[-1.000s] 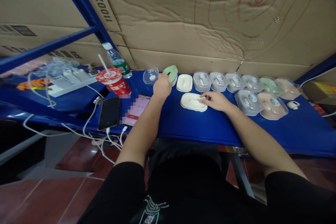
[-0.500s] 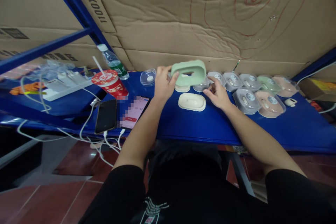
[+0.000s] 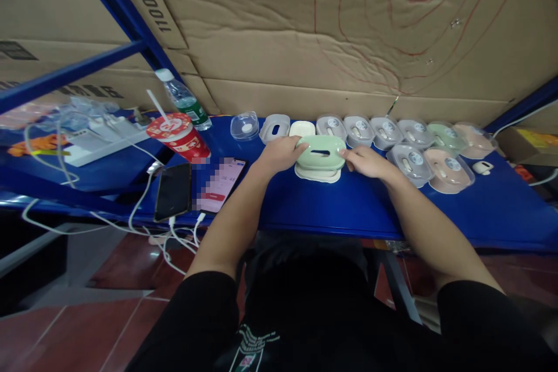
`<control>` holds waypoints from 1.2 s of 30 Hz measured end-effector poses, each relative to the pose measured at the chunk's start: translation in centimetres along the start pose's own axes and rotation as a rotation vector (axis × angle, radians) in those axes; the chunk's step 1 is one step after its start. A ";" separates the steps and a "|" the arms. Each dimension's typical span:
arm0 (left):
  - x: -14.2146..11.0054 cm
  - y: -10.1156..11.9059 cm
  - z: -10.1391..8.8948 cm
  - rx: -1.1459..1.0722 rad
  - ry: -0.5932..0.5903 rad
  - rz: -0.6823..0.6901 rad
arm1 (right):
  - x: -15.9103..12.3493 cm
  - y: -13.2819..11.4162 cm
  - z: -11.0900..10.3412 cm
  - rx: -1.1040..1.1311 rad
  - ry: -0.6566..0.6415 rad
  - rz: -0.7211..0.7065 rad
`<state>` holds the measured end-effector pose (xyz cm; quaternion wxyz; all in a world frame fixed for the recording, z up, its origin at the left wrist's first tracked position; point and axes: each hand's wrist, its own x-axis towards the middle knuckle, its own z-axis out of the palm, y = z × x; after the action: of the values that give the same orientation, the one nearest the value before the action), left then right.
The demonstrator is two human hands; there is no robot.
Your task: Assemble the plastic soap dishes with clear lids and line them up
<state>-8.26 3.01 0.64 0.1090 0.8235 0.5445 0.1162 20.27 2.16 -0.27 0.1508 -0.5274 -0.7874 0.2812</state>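
Note:
A green slotted plastic cover (image 3: 323,161) is held level between both hands, slot upward. My left hand (image 3: 282,154) is closed on its left end, and my right hand (image 3: 365,161) pinches its right end. Under the cover, the front part of a cream tray-like base (image 3: 317,175) shows on the table; whether the two touch I cannot tell. Just behind stands a second cream piece (image 3: 302,128), with a grey slotted cover (image 3: 275,128) to its left.
Several lidded boxes in grey, green and pink, such as a pink box (image 3: 450,171), line the right side of the blue table (image 3: 340,215). Left are a clear lid (image 3: 244,126), a red cup (image 3: 181,138), a water bottle (image 3: 187,102), two phones (image 3: 173,192) and white cables.
The green cover has come down and turned from tilted, underside showing, to level above the cream base. My right hand has moved onto its right end.

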 end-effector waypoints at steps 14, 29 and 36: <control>0.8 -0.2 1.7 0.167 -0.272 -0.084 | 0.6 -0.1 1.0 -0.195 -0.247 0.058; 0.4 -6.8 -1.3 -0.027 0.391 -0.558 | 0.9 1.2 1.5 -0.238 -0.182 0.074; 1.0 -9.5 -0.3 -0.097 0.406 -0.650 | 0.8 1.1 1.3 -0.269 -0.163 0.070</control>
<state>-16.26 7.55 -1.88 0.0691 0.5621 0.7815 0.2617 20.05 2.82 -2.04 0.0044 -0.5454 -0.8088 0.2201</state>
